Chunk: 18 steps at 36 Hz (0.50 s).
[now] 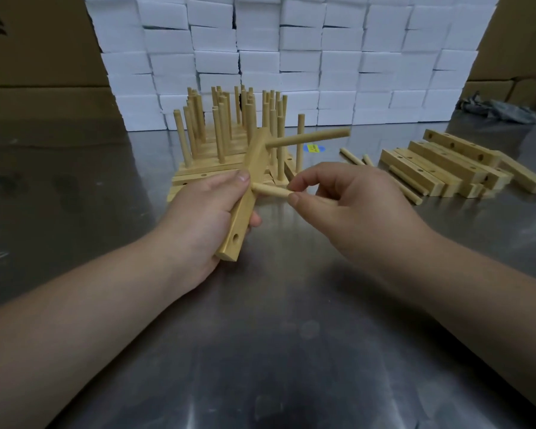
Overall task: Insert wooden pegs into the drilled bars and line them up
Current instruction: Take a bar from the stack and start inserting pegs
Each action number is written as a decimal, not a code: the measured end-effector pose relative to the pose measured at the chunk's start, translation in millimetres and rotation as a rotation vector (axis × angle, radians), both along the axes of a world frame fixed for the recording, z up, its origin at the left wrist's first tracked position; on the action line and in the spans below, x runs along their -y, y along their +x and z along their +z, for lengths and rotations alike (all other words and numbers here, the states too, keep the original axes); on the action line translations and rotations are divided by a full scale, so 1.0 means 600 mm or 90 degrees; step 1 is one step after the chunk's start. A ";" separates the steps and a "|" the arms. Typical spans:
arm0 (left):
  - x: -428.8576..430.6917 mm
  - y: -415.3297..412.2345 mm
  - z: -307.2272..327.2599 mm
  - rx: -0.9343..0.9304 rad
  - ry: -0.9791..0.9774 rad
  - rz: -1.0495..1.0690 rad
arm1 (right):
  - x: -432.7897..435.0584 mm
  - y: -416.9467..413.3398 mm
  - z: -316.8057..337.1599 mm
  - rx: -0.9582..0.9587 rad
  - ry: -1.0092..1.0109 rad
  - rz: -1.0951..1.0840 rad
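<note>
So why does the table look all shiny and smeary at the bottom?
Head view: the metal table mirrors the room light, so pale glare streaks and dark patches show near the bottom; the arms cast soft shadows on it; the wide lens bends the white blocks at the edges; the hands, left and right, look slightly soft.

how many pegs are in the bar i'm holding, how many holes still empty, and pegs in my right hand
Pegs seated in the held bar: 1
Empty holes showing: 1
Pegs in the right hand: 1, at the middle hole
Total pegs: 2
</note>
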<state>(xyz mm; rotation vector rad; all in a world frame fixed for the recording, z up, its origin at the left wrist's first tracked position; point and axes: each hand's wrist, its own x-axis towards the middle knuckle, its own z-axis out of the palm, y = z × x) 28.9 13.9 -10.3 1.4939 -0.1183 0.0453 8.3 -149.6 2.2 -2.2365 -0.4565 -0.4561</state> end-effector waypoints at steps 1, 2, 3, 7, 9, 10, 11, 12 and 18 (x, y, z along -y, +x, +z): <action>0.001 -0.001 0.000 -0.001 -0.006 0.000 | -0.001 -0.001 0.000 0.007 -0.011 0.001; 0.001 -0.002 0.000 0.000 -0.014 -0.002 | 0.000 -0.001 -0.001 0.013 -0.015 0.003; 0.002 -0.002 0.000 0.002 -0.022 -0.006 | 0.000 -0.001 -0.001 0.016 -0.014 0.005; 0.003 -0.005 0.003 0.010 -0.030 -0.035 | 0.002 -0.002 -0.001 0.029 -0.034 0.006; 0.005 -0.008 0.003 0.020 -0.002 -0.065 | 0.003 -0.003 0.001 0.035 -0.050 0.008; 0.005 -0.009 0.003 0.026 0.013 -0.078 | 0.003 -0.003 0.001 0.037 -0.059 0.009; 0.005 -0.010 0.003 0.030 0.024 -0.088 | 0.004 -0.004 0.002 0.039 -0.069 0.009; 0.004 -0.010 0.003 0.032 0.028 -0.095 | 0.004 -0.004 0.002 0.044 -0.080 0.009; 0.001 -0.017 0.002 0.053 0.052 -0.115 | -0.002 -0.011 0.007 0.072 -0.097 -0.003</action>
